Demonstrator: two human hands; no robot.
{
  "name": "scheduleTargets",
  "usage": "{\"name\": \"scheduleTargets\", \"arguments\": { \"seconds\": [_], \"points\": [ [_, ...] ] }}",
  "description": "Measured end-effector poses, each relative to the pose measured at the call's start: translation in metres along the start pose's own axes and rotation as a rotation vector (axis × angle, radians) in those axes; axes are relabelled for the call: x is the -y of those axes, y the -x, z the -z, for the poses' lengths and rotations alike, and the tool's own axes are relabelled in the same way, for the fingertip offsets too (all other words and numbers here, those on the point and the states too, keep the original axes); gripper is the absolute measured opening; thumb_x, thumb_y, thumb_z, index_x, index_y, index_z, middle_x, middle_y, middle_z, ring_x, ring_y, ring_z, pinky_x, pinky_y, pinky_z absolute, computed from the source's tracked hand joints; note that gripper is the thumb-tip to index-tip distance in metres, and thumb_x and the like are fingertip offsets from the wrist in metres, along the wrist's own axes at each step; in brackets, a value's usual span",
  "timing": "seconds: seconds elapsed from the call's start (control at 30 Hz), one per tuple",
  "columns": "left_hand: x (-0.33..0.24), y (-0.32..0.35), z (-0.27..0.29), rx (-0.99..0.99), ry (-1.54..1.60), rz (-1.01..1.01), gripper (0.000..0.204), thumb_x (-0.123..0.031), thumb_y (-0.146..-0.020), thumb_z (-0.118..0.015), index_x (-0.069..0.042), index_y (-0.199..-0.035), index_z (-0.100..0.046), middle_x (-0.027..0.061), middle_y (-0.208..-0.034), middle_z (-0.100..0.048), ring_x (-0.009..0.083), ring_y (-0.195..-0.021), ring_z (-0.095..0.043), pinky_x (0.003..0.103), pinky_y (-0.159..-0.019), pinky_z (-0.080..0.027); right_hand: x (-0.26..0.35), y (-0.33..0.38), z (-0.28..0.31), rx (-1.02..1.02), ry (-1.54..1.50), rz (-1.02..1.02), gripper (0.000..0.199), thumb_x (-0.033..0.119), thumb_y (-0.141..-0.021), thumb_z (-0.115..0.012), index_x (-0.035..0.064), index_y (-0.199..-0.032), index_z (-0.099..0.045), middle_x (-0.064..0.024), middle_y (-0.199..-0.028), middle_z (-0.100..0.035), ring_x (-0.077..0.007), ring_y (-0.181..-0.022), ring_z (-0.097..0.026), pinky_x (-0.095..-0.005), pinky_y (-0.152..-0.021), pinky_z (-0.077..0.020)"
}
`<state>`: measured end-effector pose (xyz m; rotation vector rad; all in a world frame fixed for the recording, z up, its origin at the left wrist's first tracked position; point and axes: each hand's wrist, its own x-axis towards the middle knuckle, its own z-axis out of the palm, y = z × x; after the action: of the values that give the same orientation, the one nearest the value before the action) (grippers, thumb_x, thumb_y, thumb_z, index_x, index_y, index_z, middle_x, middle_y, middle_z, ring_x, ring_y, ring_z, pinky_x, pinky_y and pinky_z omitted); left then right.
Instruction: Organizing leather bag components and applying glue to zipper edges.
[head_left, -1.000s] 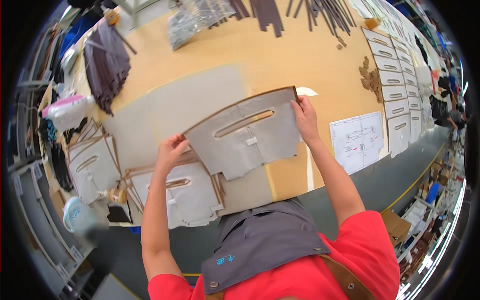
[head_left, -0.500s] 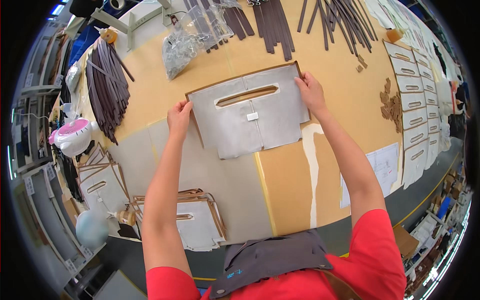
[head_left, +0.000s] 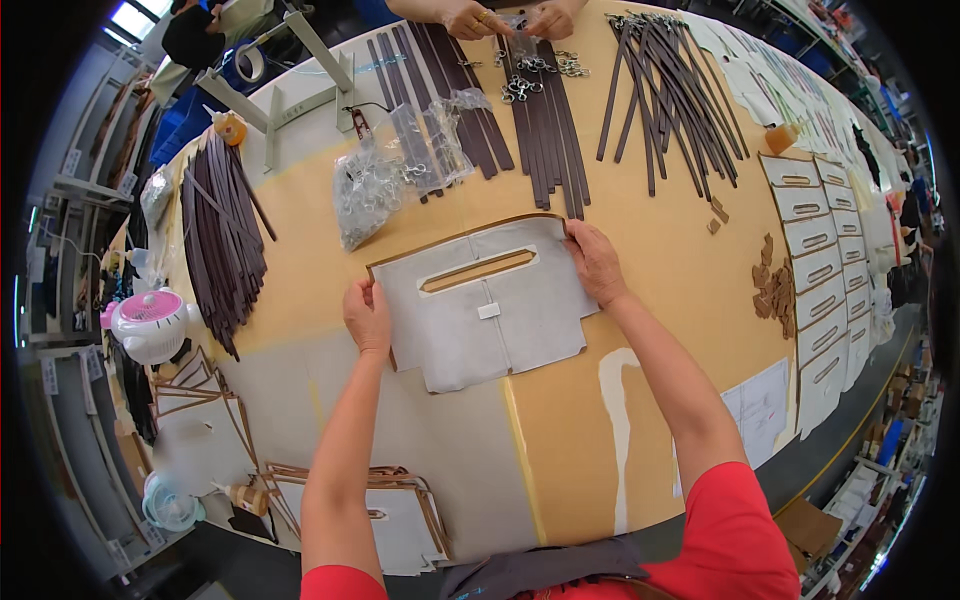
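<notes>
Head view: a grey panel (head_left: 445, 340) is spanning the middle of the table (head_left: 570, 450). The left hand (head_left: 368, 318), nearly closed, is pinching its left edge; the right hand (head_left: 597, 262), fingers curled, is gripping its upper right corner. Beyond it, dark strips (head_left: 550, 150) and a clear bag (head_left: 370, 195) are lying near a co-worker's hands (head_left: 470, 18). A stack (head_left: 408, 525) is resting beside the left forearm.

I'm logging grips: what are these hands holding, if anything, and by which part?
The left hand and right hand hold a grey slotted panel by opposite side edges, near the upper corners.
</notes>
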<state>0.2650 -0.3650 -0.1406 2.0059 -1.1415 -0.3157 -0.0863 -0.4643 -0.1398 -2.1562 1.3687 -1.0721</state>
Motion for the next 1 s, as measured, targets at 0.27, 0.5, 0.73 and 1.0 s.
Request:
{"name": "scheduleTargets", "arguments": {
  "seconds": [0.27, 0.5, 0.73, 1.0],
  "points": [
    [-0.005, -0.014, -0.015, -0.045, -0.057, -0.073, 0.012, -0.014, -0.085, -0.062, -0.002, -0.089, -0.061, 0.0082, -0.081, -0.058, 0.0215, -0.073, -0.055, 0.034, -0.069, -0.046, -0.021, -0.043, -0.002, -0.005, 0.046, 0.081, 0.023, 0.002, -0.085, -0.061, 0.0041, -0.107, -0.058, -0.0117, -0.103, -0.063, -0.0311, -0.096, -0.060, -0.0390, -0.083, -0.0481],
    [0.007, -0.016, -0.008, -0.066, -0.027, -0.053, 0.012, -0.014, -0.086, -0.063, -0.003, -0.089, -0.062, 0.0078, -0.080, -0.058, 0.0207, -0.073, -0.055, 0.034, -0.068, -0.046, -0.014, -0.032, -0.011, 0.067, -0.069, 0.099, 0.023, 0.002, -0.085, -0.060, 0.0040, -0.108, -0.060, -0.0122, -0.100, -0.065, -0.0308, -0.094, -0.061, -0.0379, -0.081, -0.0493],
    [0.011, -0.038, -0.019, -0.113, -0.132, -0.031, 0.015, -0.020, -0.083, -0.066, -0.006, -0.087, -0.066, 0.0055, -0.077, -0.061, 0.0210, -0.077, -0.057, 0.036, -0.074, -0.045, -0.024, -0.060, -0.020, 0.038, 0.048, 0.112, 0.024, 0.003, -0.083, -0.062, 0.0044, -0.107, -0.059, -0.0114, -0.101, -0.064, -0.0298, -0.097, -0.058, -0.0376, -0.084, -0.0478],
    [-0.002, -0.054, -0.034, -0.107, -0.110, 0.118, 0.014, -0.029, -0.081, -0.068, -0.019, -0.089, -0.072, -0.0028, -0.080, -0.067, 0.0205, -0.086, -0.059, 0.038, -0.080, -0.041, -0.030, -0.047, -0.014, -0.081, 0.211, 0.057, 0.020, 0.012, -0.085, -0.063, 0.0064, -0.104, -0.058, -0.0086, -0.092, -0.059, -0.0292, -0.087, -0.053, -0.0399, -0.079, -0.0422]
  ]
}}
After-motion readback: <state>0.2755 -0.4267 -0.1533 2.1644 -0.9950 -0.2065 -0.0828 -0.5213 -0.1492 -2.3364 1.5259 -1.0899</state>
